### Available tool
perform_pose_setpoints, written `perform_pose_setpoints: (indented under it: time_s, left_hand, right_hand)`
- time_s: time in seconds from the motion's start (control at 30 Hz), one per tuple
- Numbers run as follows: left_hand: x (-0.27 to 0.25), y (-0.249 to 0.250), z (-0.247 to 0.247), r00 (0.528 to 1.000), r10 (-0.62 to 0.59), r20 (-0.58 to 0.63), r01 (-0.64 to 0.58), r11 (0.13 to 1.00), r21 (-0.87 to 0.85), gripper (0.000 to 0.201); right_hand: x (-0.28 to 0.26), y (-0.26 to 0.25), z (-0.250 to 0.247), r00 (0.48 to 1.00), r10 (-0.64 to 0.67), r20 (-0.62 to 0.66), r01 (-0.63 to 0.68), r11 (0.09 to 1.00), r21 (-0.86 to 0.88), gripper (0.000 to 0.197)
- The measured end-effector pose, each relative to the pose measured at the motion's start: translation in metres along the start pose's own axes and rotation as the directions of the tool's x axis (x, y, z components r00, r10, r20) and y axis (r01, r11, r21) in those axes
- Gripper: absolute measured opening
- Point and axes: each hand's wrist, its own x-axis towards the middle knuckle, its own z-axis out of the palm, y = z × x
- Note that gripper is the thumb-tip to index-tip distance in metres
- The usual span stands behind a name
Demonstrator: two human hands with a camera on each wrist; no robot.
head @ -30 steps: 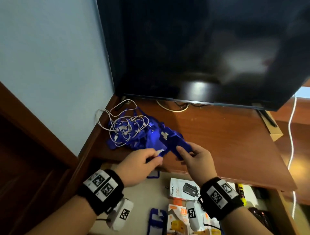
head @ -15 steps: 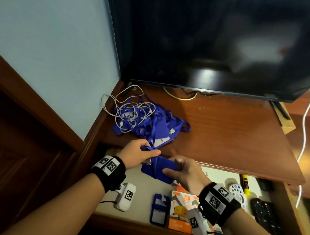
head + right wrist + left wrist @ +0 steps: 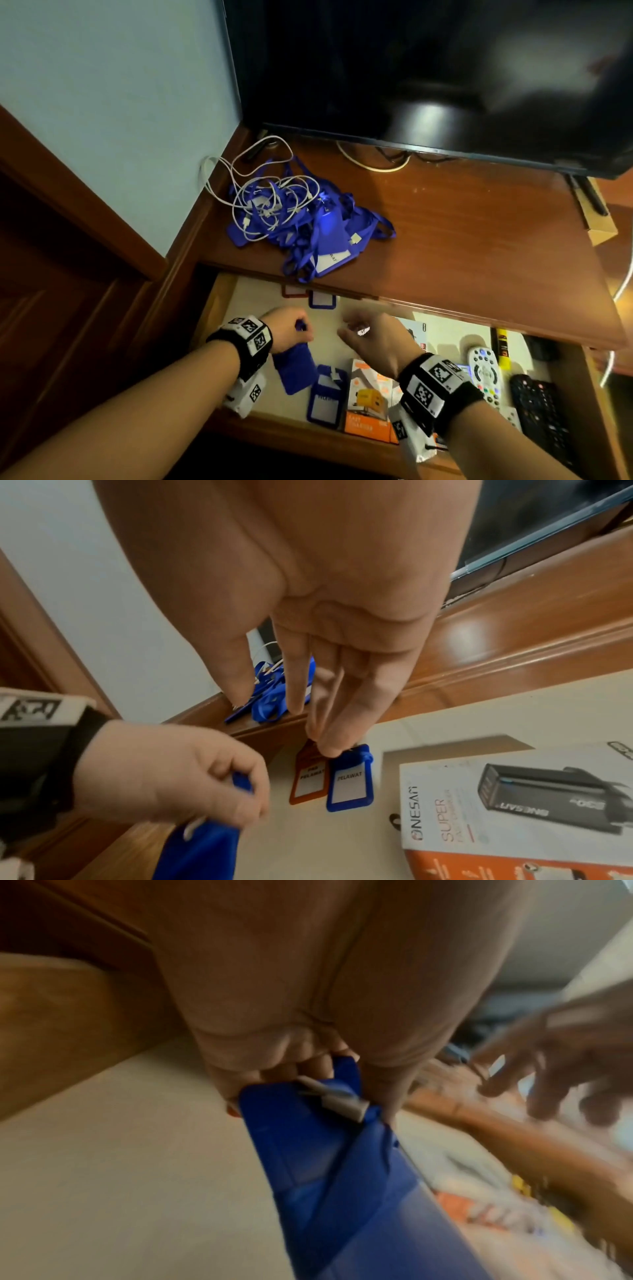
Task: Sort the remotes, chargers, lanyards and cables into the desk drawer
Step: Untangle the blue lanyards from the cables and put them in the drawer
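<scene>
Over the open drawer (image 3: 253, 301), my left hand (image 3: 291, 330) grips the top of a blue lanyard card holder (image 3: 295, 371). The left wrist view shows the fingers (image 3: 274, 1069) curled round its strap and metal clip, the holder (image 3: 325, 1164) hanging down toward the liner. My right hand (image 3: 370, 337) hovers beside it with fingers relaxed and holds nothing; the right wrist view shows its fingers (image 3: 301, 710) pointing down. A tangle of blue lanyards and white cables (image 3: 308, 219) lies on the desk top at the left.
In the drawer lie another blue card holder (image 3: 327, 397), orange charger boxes (image 3: 368, 401), a white charger box (image 3: 514, 804), a white remote (image 3: 484, 373), a black remote (image 3: 541, 411) and orange and blue tags (image 3: 349, 785) at the back. A TV (image 3: 411, 68) stands behind.
Both hands came down from the pile on the desk into the drawer with the blue card holder. My right hand has let go of it; the left still holds it.
</scene>
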Motion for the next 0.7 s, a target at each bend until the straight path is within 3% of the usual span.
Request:
perform_pose_setpoints:
  time_s: [0.2,0.37,0.6,0.7]
  left_hand:
    - [0.018,-0.01,0.035,0.976,-0.002,0.218,-0.054,0.967,0.249,0.02]
    - [0.024,-0.004,0.055,0.95,-0.034,0.31,-0.083,0.93,0.357,0.026]
    - [0.029,-0.003,0.072,0.952,-0.14,0.272,0.023,0.919,0.394,0.079]
    - [0.028,-0.002,0.071,0.958,-0.131,0.253,0.014,0.909,0.415,0.079]
  right_hand:
    - [0.01,-0.002,-0.015,0.987,-0.078,-0.141,0.075,0.997,-0.029,0.017]
    - [0.033,-0.005,-0.032,0.982,-0.13,-0.135,0.127,0.991,-0.034,0.014]
    - [0.075,-0.016,-0.039,0.983,-0.109,-0.147,0.103,0.994,-0.047,0.011]
    - [0.098,-0.021,-0.039,0.985,-0.004,-0.171,-0.006,0.998,-0.059,0.022]
